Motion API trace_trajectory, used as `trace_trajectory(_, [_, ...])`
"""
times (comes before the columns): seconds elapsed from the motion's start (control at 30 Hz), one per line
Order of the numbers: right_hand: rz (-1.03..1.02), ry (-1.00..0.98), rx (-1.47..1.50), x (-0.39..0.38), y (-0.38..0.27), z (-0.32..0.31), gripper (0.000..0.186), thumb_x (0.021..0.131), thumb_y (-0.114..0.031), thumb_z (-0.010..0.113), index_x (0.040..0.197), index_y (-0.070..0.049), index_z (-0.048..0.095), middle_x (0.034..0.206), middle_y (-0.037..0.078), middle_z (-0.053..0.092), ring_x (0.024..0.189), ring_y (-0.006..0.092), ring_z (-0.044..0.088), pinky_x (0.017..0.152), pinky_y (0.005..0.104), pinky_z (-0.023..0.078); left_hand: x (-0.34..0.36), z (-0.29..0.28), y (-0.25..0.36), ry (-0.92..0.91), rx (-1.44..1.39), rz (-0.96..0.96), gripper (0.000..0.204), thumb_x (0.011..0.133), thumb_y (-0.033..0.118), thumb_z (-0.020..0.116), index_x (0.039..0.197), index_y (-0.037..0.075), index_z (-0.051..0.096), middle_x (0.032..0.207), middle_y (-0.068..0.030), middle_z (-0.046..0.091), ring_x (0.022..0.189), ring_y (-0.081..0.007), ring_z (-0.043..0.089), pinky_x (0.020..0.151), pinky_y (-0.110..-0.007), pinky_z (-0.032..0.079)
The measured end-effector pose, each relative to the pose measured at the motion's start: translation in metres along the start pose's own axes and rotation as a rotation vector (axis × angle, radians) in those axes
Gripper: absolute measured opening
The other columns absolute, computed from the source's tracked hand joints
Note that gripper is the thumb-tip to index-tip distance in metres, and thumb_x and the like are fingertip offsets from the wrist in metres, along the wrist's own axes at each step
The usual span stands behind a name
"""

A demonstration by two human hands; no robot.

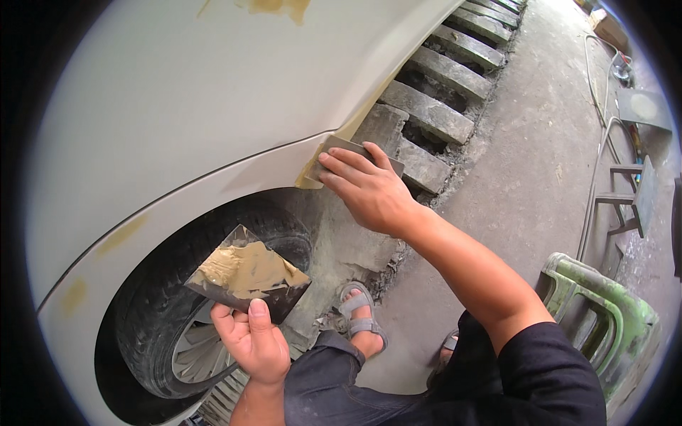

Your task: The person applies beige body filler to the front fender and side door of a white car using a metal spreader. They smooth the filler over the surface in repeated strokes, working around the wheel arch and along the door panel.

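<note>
My left hand (257,342) is closed on the lower corner of a dark flat plate (284,302), thumb on top. A thick smear of tan body filler (249,268) covers much of that plate, which is held in front of the tire (167,312). Farther up, my right hand (369,186) presses a thin grey putty spreader (342,146) flat against the white car body (192,92). The spreader touches the panel just behind the wheel arch, where tan filler (310,174) shows along the edge. Part of the spreader is hidden under my fingers.
More tan patches (122,234) mark the fender and upper panel. Concrete slats (440,110) with open gaps run beside the car. On the right are a green plastic stool (604,305), a metal stand (632,195) and a hose (595,177) on the floor.
</note>
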State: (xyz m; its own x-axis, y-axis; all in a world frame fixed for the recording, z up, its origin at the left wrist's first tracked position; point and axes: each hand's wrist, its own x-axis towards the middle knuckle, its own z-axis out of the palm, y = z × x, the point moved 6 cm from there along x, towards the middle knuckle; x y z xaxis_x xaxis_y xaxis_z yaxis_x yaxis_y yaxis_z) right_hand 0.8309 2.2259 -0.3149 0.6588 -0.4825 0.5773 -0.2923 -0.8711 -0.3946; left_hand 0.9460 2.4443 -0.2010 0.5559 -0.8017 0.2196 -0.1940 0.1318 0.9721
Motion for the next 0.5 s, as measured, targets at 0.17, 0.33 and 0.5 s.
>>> trace_trajectory(0.17, [0.009,-0.025,0.017,0.0007,0.0031,0.0000,0.036,0.094,-0.013,0.064,0.129,-0.010,0.067,0.150,0.005,0.059,0.145,0.0218,0.047,0.119,0.0591,0.031,0.0006,-0.0003,-0.0013,0.003,0.007,-0.019,0.041,0.104,-0.001,0.052,0.143,-0.004,0.040,0.138,-0.0185,0.058,0.127,-0.0231,0.057,0.115,-0.040,0.040])
trace_trajectory(0.33, [-0.033,0.030,0.022,-0.0007,0.0004,-0.0026,0.036,0.094,-0.012,0.063,0.129,-0.009,0.067,0.151,0.006,0.058,0.145,0.0224,0.046,0.119,0.0595,0.030,0.0038,0.0035,0.0003,-0.011,0.023,-0.027,0.040,0.104,0.000,0.051,0.142,-0.004,0.040,0.138,-0.0187,0.058,0.128,-0.0234,0.056,0.114,-0.039,0.040])
trace_trajectory(0.5, [0.035,-0.034,0.012,-0.0046,0.0097,0.0051,0.036,0.094,-0.012,0.063,0.129,-0.010,0.067,0.151,0.005,0.058,0.145,0.0222,0.047,0.119,0.0591,0.031,0.0043,0.0045,0.0013,0.071,0.038,-0.064,0.036,0.103,0.000,0.053,0.136,-0.005,0.040,0.130,-0.0183,0.059,0.118,-0.0170,0.057,0.107,-0.033,0.043])
